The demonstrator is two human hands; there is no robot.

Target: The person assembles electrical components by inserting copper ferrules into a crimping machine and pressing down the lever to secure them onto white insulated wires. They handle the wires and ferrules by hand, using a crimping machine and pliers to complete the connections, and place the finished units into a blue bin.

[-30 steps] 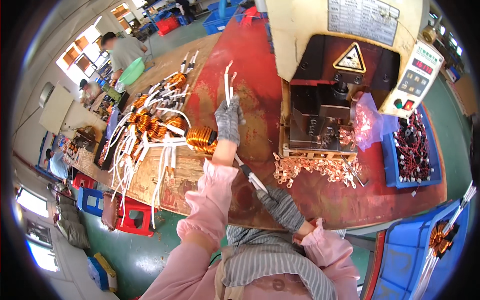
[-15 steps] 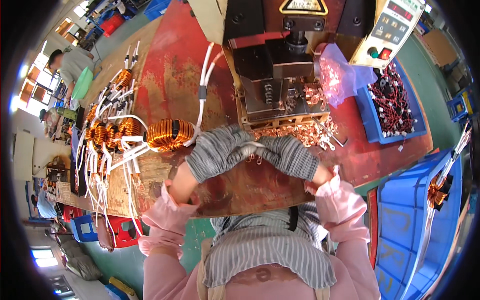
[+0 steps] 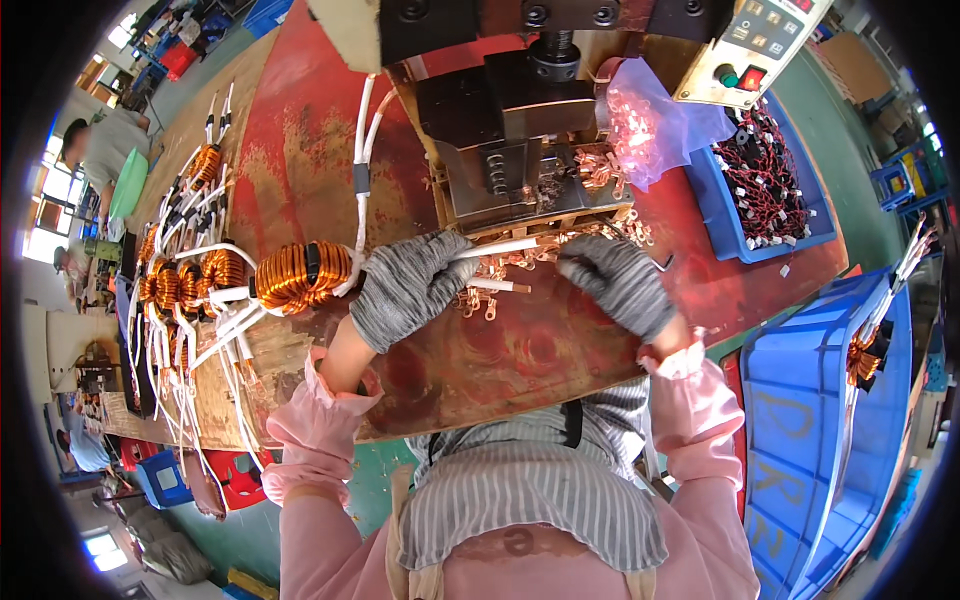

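Since half a second ago, both gloved hands have been drawn apart. Left of the left hand (image 3: 408, 290) fingers lies the copper coil (image 3: 303, 275); its white lead (image 3: 500, 248) is pinched by them, while the right hand (image 3: 618, 283) fingers are curled beside loose copper terminals (image 3: 478, 296) on the worktop (image 3: 520, 350).

Two gloved hands work at the bench, the left hand (image 3: 410, 287) and the right hand (image 3: 618, 283). One copper coil (image 3: 302, 275) lies just beside the left hand; a heap of further coils (image 3: 185, 275) at the bench's left is too tangled to count. One press machine (image 3: 520, 150) stands ahead, with one control box (image 3: 757, 45). Two blue bins show: one tray of black parts (image 3: 765, 185), one large crate (image 3: 830, 430). The loose copper terminals (image 3: 480, 295) are too many to count.
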